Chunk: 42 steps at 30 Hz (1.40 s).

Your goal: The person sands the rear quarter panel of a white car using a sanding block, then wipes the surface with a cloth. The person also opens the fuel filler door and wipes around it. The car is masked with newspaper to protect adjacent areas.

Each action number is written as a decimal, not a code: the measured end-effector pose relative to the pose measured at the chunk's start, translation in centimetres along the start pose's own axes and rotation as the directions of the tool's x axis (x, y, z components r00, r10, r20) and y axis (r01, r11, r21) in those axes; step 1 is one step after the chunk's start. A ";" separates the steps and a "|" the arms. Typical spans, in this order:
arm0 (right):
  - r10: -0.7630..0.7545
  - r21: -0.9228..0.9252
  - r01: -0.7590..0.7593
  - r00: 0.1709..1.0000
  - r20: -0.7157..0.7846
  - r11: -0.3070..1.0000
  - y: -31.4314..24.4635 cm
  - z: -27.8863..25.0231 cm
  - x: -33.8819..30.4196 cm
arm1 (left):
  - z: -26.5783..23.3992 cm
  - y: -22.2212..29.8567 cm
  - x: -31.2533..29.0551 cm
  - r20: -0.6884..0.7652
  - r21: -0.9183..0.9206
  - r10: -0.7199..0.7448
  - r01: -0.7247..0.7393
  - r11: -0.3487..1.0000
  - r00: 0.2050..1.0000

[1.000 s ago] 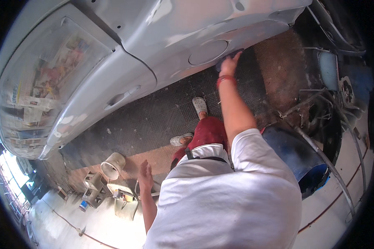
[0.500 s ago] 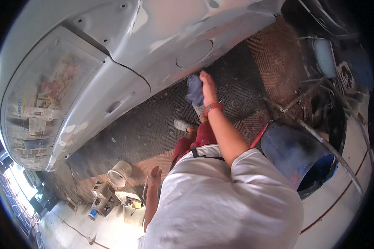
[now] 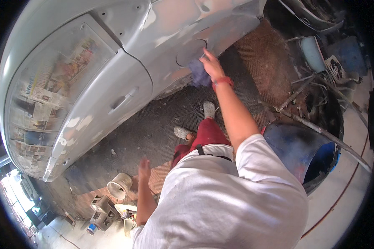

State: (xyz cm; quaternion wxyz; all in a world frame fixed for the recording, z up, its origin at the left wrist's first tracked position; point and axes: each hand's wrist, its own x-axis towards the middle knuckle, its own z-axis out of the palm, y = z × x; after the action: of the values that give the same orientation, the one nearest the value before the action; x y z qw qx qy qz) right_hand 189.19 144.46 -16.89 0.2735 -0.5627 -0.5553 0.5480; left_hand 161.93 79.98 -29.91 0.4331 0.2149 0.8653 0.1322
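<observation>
My right hand (image 3: pixel 212 67) is closed on a crumpled purple-grey cloth (image 3: pixel 200 74), a little blurred. The cloth lies at the lower part of a grey car body panel (image 3: pixel 166 62), just below a round fuel flap outline (image 3: pixel 191 53). Whether it presses on the panel I cannot tell for sure. Low at my left side, my left hand (image 3: pixel 144 169) hangs apart from everything, its fingers stretched out and nothing visible in them. Light and pinkish patches mark the car's grey surface. Its window (image 3: pixel 58 83) is covered with newspaper and clear film.
A white bucket (image 3: pixel 119 185) stands left of me, with a grey stool-like block (image 3: pixel 102 211) nearby. At right sit a blue drum (image 3: pixel 297 145), a metal pole (image 3: pixel 316 129) across it, and piled car parts (image 3: pixel 313 54). Dark matting (image 3: pixel 124 137) covers the floor by the car.
My right hand with the cloth has moved up toward the car, near the fuel flap. My left hand has risen and swung slightly left. The view has shifted a little.
</observation>
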 end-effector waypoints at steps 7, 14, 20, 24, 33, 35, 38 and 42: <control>0.048 0.076 -0.048 0.999 0.009 0.996 5.9 -2.4 -3.3 | 1.5 14.6 -4.0 0.069 0.267 0.015 -0.033 0.963 0.997; 0.188 0.142 -0.211 0.970 0.156 0.967 6.3 -4.8 -2.2 | 6.7 44.7 2.6 0.063 -0.368 0.324 -0.280 0.887 0.944; 0.004 0.035 -0.018 0.939 0.345 0.999 6.4 -9.3 0.4 | 9.5 59.4 6.7 0.174 -0.789 0.181 0.027 0.614 0.968; 0.018 -0.012 -0.015 0.937 0.349 1.000 10.4 -14.9 -0.2 | 11.2 64.8 9.6 0.205 -0.952 0.134 0.165 0.257 0.970; 0.351 -0.308 -0.356 0.934 -0.075 0.882 23.5 -30.1 -5.4 | 13.4 65.2 16.2 0.200 -0.980 0.042 0.200 0.008 0.979; 0.304 -0.397 -0.343 0.939 -0.160 0.851 25.8 -32.2 -6.8 | 13.1 65.9 16.5 -0.140 -0.849 -0.019 -0.110 0.516 0.990; 0.376 -0.422 -0.453 0.890 -0.256 0.785 28.4 -34.6 -9.4 | 11.8 68.3 15.3 -0.457 -0.365 0.157 -0.346 0.865 0.876; 0.545 -0.319 -0.617 0.786 -0.291 0.720 30.1 -36.1 -12.5 | 10.3 71.0 12.4 -0.553 -0.050 0.288 -0.377 0.925 0.782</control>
State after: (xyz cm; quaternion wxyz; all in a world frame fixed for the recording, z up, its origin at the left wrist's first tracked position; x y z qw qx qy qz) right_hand 234.91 136.68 -31.52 0.0153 -0.7981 -0.4225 0.4294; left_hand 181.84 148.41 -15.14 0.1595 0.2840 0.8863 0.3293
